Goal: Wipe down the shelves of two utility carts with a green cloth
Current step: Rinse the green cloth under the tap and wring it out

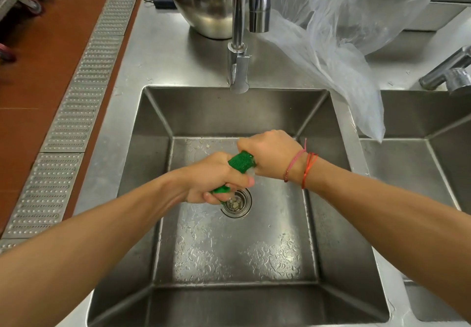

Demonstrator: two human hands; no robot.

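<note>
Stainless steel desk (178,54) surrounds a deep square steel sink (158,163), wet at the bottom, below a chrome tap (238,46). Both hands clench 1 twisted green cloth (240,161) above the round drain (237,203). Its long axis runs from the left hand (216,181), near-left, to the right hand (270,153), far-right. Neither cart is visible, so wiping looks not yet begun.

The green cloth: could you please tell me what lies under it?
Below the green cloth, held in the grip of the left hand and right hand, the drain shows in the wet sink floor. The left hand covers the drain's upper left edge.
</note>
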